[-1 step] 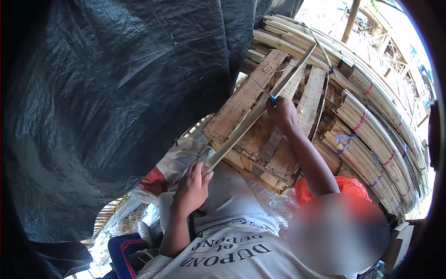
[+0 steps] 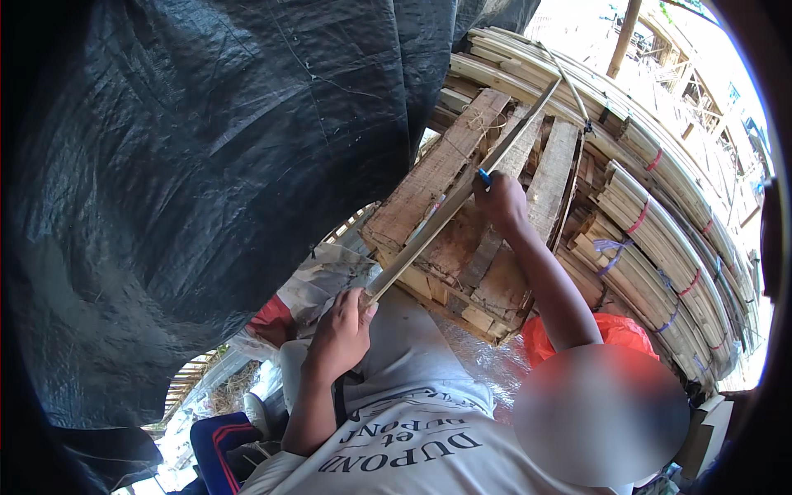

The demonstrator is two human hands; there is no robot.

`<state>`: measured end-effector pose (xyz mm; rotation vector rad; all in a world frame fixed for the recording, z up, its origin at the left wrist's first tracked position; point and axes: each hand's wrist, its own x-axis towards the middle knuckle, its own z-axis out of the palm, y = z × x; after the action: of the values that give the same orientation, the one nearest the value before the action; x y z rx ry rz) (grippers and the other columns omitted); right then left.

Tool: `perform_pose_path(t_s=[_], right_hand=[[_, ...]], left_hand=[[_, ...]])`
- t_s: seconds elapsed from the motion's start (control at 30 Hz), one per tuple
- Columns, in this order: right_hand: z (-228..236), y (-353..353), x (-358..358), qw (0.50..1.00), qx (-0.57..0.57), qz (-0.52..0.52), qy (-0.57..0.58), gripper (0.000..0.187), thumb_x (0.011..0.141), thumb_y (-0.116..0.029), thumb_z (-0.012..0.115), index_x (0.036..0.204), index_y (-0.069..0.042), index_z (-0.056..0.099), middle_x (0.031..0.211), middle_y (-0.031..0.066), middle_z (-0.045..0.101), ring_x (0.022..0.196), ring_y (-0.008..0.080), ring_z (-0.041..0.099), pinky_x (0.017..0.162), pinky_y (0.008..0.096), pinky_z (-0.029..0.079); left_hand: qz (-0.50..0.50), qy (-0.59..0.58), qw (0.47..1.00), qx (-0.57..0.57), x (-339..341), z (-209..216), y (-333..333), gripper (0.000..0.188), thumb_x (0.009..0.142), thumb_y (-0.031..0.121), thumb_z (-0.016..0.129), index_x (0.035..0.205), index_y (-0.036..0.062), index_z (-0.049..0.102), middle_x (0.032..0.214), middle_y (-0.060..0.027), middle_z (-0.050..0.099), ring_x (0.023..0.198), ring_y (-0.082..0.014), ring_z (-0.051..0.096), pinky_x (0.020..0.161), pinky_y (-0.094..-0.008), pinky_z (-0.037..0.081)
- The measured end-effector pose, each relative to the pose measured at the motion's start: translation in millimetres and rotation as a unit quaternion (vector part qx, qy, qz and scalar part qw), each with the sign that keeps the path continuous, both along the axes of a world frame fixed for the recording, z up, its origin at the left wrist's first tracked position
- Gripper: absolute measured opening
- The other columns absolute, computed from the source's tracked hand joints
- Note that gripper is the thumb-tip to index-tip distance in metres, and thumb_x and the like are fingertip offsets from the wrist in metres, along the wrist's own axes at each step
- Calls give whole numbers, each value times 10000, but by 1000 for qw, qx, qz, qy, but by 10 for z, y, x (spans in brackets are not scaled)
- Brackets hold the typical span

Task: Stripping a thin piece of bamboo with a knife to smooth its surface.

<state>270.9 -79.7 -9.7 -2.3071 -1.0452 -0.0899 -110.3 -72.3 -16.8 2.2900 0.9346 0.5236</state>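
Observation:
A long, thin wooden strip (image 2: 450, 208) slants from my lap up and to the right, across a rough wooden pallet (image 2: 437, 172). My left hand (image 2: 338, 332) is closed round its near end, thumb on top. Around the middle of the strip, my right hand (image 2: 502, 200) is closed on a small blue-ended object (image 2: 484, 176). Most of that object is hidden in the fist, so its kind does not show. The fist rests against or just beside the strip's right edge. A thin, light-coloured stick (image 2: 431, 210) lies along the strip's left side.
Bundles of wooden slats (image 2: 643, 219), tied with red and purple bands, are stacked to the right. A black tarp (image 2: 247, 165) hangs over the left side. An orange-red plastic bag (image 2: 615, 328) sits beside my right forearm. A wooden post (image 2: 624, 37) stands at the back.

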Motion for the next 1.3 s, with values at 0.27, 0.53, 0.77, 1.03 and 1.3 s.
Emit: perform_pose_path(t_s=[0.27,0.53,0.77,1.03,1.3], right_hand=[[601,-552,-811,990,13,139,12,534,1019,-442,675,734,10,674,605,207,640,547,386,649,561,487,509],[302,-935,-1666,958,76,89,263,574,1007,-446,709,676,18,639,487,88,482,468,149,443,469,400,370],[147,-805,-1799,975,65,92,193,432,1000,-312,722,744,27,640,546,103,519,527,129,432,495,397,396],[351,-1277,-1294,967,225,59,103,118,951,-52,664,867,30,659,640,166,616,574,206,628,559,386,484],[624,-2360,-477,988,130,6,-85,115,852,-85,646,808,20,634,677,247,521,601,439,507,583,420,450]], left_hand=[[-16,-1,999,-28,-34,-1,62,307,1079,226,574,1252,-28,587,1124,-273,683,1065,-475,667,883,-519,530],[11,-107,993,-39,71,-216,-161,276,1037,120,622,1282,-1,583,1099,-251,685,1044,-460,683,844,-494,549],[-15,-191,982,-4,308,-213,-493,347,996,55,637,1325,11,532,1121,-247,666,1030,-489,660,841,-524,535],[-147,-228,962,-30,509,-12,-523,475,1055,106,599,1490,21,428,1340,-199,519,1149,-334,598,948,-433,506],[-157,-238,958,-21,467,192,-274,521,1034,79,620,1492,-17,391,1432,-250,472,1268,-395,552,1106,-468,447]])
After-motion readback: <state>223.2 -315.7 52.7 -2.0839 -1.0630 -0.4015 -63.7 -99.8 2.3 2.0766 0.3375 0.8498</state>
